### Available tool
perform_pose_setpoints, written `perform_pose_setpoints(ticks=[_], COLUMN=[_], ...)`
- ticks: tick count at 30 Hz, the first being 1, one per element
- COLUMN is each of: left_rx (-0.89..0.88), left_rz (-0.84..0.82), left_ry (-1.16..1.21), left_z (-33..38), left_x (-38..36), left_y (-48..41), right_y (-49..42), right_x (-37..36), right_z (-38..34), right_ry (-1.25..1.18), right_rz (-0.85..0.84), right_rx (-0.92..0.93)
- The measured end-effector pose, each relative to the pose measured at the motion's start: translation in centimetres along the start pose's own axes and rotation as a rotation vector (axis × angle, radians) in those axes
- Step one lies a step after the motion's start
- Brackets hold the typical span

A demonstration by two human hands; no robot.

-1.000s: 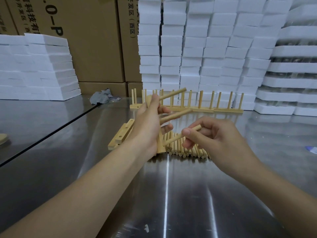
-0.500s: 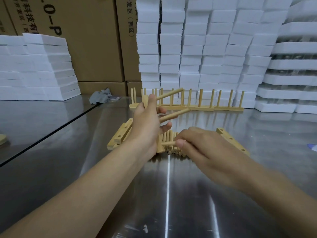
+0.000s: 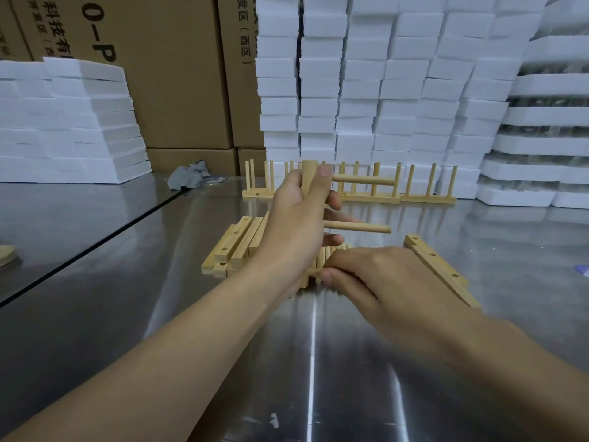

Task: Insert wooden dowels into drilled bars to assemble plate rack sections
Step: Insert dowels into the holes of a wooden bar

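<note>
- The shiny steel counter [image 3: 223, 362] has a dark seam crossing its left part diagonally.
- Tall stacks of white foam blocks [image 3: 382, 90] line the far edge; a lower foam stack [image 3: 79, 122] sits at the far left corner.
- Brown cardboard boxes [image 3: 178, 74] (printed with black characters) stand between them.
- A crumpled grey cloth [image 3: 188, 177] lies at the foot of the boxes.
- A pale rounded piece [image 3: 6, 255], perhaps wood, is cut off by the left edge.
- A small white scrap [image 3: 273, 421] lies near the front edge.

one bar [image 3: 308, 177] holds two dowels [image 3: 357, 226], at least four spare bars [image 3: 228, 248] at 9 o'clock, one grey rag [image 3: 188, 177] at 11 o'clock, loose dowels [image 3: 320, 261] uncountable.
</note>
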State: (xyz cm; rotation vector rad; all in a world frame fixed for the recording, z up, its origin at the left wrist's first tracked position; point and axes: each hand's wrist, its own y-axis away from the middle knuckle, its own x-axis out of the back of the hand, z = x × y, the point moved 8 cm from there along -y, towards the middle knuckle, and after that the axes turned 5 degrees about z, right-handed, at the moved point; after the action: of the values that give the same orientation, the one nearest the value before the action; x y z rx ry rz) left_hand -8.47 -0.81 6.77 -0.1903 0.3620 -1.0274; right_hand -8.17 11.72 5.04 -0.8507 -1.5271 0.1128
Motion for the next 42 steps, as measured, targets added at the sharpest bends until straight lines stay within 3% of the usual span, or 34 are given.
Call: perform_pose_setpoints(ticks=[6, 9, 11, 14, 17, 20, 23, 26, 29, 33, 42], left_rx=[-0.026, -0.046, -0.08, -0.076, 0.03, 0.214, 0.42, 0.493, 0.455, 0.42, 0.084], left_rz=[-0.069, -0.09, -0.07, 0.054, 0.183, 0.257, 0.237, 0.192, 0.192, 0.211, 0.165], left_ry=[-0.041, -0.037, -0.052, -0.028, 0.043, 0.178, 0.307, 0.318, 0.229, 0.29, 0.031], left_z=[0.1, 0.2, 0.5, 0.5, -0.5, -2.2, -3.6, -3.9, -4.0, -4.2, -1.8], left_x=[-0.7, -0.9, -0.8, 0.4, 2.0, 2.8, 2.3, 1.7, 1.5, 1.0, 0.3], left_y=[0.6, 0.6, 0.3, -0.4, -1.0, -1.2, -0.7, -0.1, 0.3, 0.7, 1.0], right_y=[-0.2, 0.0, -0.2, -0.5, -0.6, -0.6, -0.8, -1.1, -1.1, -1.0, -1.0], right_x=[-2.3, -2.5, -1.8, -0.3, 0.3, 0.1, -0.8, -0.5, -0.2, -0.8, -2.6], right_z=[2.2, 2.1, 1.5, 0.3, -0.7, -1.4, -1.8, -1.4, -0.6, -0.3, 0.8], right_ry=[-0.534, -0.621, -0.512, -0.107, 0.305, 0.5, 0.554, 0.541, 0.5, 0.461, 0.395], right_rz=[-0.138, -0.19, -0.134, -0.014, 0.06, 0.136, 0.148, 0.16, 0.159, 0.159, -0.002], right_rx=[-0.23, -0.265, -0.208, -0.085, 0.03, 0.094, 0.12, 0.094, 0.035, 0.068, 0.118])
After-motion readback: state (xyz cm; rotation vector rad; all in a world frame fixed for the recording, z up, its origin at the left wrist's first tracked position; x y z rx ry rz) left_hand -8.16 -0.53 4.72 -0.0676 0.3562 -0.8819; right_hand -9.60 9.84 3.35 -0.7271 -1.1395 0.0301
